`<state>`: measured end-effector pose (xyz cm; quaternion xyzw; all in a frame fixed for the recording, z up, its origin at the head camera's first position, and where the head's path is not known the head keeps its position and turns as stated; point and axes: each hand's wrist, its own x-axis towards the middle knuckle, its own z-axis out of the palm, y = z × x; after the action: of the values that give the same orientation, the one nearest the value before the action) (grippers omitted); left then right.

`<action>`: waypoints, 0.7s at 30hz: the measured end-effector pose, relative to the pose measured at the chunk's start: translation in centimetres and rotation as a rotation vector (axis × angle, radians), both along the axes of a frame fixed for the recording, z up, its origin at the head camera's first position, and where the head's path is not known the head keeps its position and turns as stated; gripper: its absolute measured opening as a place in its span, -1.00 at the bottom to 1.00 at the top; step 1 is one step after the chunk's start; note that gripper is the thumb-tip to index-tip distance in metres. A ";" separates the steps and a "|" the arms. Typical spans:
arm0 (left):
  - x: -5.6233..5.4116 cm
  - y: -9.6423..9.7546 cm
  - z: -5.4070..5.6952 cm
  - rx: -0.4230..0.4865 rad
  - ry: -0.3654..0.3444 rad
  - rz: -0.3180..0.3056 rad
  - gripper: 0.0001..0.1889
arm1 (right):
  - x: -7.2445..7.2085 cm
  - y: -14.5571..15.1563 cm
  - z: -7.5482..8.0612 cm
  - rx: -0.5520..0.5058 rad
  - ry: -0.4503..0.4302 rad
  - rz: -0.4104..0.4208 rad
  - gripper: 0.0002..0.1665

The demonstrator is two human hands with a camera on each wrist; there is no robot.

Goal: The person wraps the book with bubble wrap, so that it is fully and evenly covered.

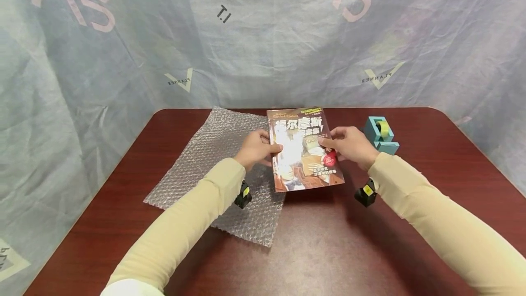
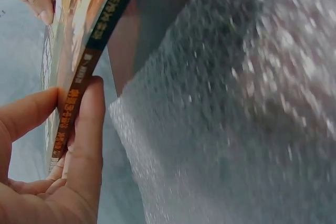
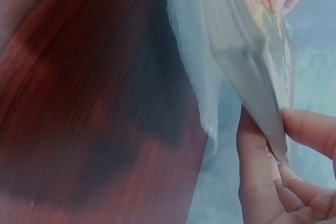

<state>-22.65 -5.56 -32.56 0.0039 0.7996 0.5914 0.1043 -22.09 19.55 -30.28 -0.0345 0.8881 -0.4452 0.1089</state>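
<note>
A paperback book [image 1: 306,159] with a glossy illustrated cover is held up over the table, its cover facing me. My left hand [image 1: 255,148] pinches its left side, thumb on the cover and fingers behind the spine, which shows dark with orange lettering in the left wrist view. On the opposite side my right hand [image 1: 349,144] grips the page edge, thumb in front and fingers beneath. The pale page block [image 3: 247,72] shows in the right wrist view. Partly under the book and left arm, a sheet of bubble wrap [image 1: 205,159] lies spread on the table.
A light-blue tape dispenser [image 1: 371,129] with a yellowish roll stands at the right, just beyond the right hand. The dark red wooden table [image 1: 444,163] ends at a grey cloth backdrop [image 1: 263,49] behind.
</note>
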 end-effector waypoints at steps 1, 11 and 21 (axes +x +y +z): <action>0.0 -0.3 0.0 -0.004 -0.001 0.007 -0.53 | -0.1 -0.4 0.0 0.004 0.003 -0.001 -0.39; -0.4 -3.5 0.1 -0.047 -0.020 0.057 -0.56 | -1.5 -3.9 -0.2 -0.003 0.035 -0.011 -0.46; -0.8 -6.8 0.5 -0.044 -0.083 0.057 -0.53 | -2.1 -7.2 -0.4 -0.003 0.045 -0.013 -0.59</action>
<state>-23.49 -12.39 -32.01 -0.0455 0.8071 0.5762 0.1207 -24.19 12.38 -30.64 -0.0390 0.8899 -0.4463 0.0859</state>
